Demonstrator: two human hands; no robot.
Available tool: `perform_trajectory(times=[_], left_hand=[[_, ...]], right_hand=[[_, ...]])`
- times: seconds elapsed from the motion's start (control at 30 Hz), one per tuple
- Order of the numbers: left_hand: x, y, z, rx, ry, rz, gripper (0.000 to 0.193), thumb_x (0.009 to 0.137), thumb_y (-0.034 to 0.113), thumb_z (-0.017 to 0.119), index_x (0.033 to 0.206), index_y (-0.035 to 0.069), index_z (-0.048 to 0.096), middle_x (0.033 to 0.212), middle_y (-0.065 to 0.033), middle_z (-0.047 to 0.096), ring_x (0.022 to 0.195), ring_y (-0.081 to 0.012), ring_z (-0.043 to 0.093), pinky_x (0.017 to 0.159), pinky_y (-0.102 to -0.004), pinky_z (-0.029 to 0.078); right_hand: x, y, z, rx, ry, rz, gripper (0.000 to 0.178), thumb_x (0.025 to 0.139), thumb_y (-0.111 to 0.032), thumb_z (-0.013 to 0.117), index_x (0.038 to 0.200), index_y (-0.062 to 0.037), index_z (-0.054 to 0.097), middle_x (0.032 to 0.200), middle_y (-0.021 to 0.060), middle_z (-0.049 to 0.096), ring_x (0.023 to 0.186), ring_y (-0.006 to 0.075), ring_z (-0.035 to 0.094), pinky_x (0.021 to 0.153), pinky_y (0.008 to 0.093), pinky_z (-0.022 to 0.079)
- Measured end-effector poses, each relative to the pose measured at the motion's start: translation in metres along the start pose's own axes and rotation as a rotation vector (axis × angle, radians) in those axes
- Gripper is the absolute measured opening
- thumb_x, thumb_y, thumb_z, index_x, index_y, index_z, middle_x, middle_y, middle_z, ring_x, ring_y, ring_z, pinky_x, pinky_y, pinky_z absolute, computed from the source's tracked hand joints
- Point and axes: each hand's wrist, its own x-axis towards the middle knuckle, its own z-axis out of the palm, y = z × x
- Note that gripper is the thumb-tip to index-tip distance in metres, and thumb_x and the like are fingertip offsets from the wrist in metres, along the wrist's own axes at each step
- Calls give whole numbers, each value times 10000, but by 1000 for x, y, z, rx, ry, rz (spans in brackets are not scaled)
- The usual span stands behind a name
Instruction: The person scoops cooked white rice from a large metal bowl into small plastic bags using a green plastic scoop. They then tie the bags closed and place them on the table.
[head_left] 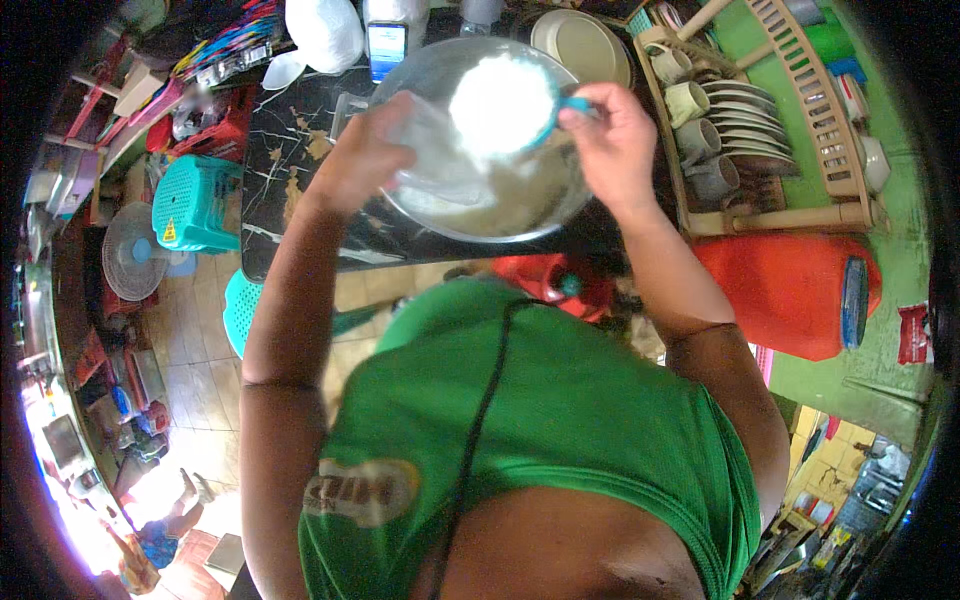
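Over a large metal bowl [520, 232], my right hand [615, 140] grips the teal handle of a round strainer [553, 122] heaped with white powder [500, 105]. My left hand [375, 145] is at the bowl's left side, smeared by motion. Its fingers close on a translucent whitish thing [428, 135], perhaps a plastic bag, whose shape is blurred. More white powder lies inside the bowl beneath the strainer. The bowl rests on a black marble-patterned table [285, 225].
Behind the bowl stand a lit phone [387, 50] and a white plastic bag [325, 35]. Stacked plates [575, 45] sit at the far right, beside a wooden dish rack [745, 215] with cups and plates. Teal stools [195, 205] and a fan [135, 250] are at left; a red container [780, 295] is at right.
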Motion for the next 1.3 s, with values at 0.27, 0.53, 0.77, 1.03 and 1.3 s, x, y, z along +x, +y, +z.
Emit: perform_trajectory(times=[0.27, 0.53, 0.77, 1.03, 1.3], left_hand=[[-6, 19, 17, -245, -64, -65, 529, 646, 76, 604, 1157, -15, 497, 766, -39, 553, 574, -96, 489, 466, -230, 394], [-14, 38, 34, -448, -76, -210, 569, 663, 68, 646, 1200, 22, 461, 867, -8, 525, 674, -98, 504, 506, -231, 402], [-26, 29, 32, -551, -136, -75, 625, 655, 105, 678, 1240, 79, 460, 896, -39, 574, 692, -117, 527, 570, -247, 453], [-35, 15, 29, -840, 60, -28, 443, 568, -19, 613, 993, 28, 497, 708, -29, 549, 607, -143, 542, 481, -272, 409], [-37, -30, 60, -1294, -63, 113, 679, 613, -91, 590, 1250, 57, 410, 1013, -38, 591, 796, -140, 611, 640, -259, 493]], right_hand=[[-22, 8, 19, -227, -195, -37, 202, 693, -149, 698, 790, -53, 550, 739, 111, 579, 686, 277, 571, 631, 351, 458], [-4, 1, 47, -498, -476, -270, 199, 649, -21, 598, 842, -28, 551, 832, 147, 571, 841, 350, 542, 722, 424, 450], [30, -40, 70, -556, -773, -275, 237, 677, -93, 577, 913, -67, 582, 849, 164, 605, 823, 354, 577, 711, 438, 476], [38, -45, 97, -659, -1038, -347, 116, 627, -3, 604, 738, -16, 574, 777, 200, 585, 766, 388, 559, 664, 466, 443], [45, -69, 112, -940, -1352, -554, 72, 602, -55, 648, 670, -40, 629, 710, 178, 605, 709, 351, 599, 647, 438, 482]])
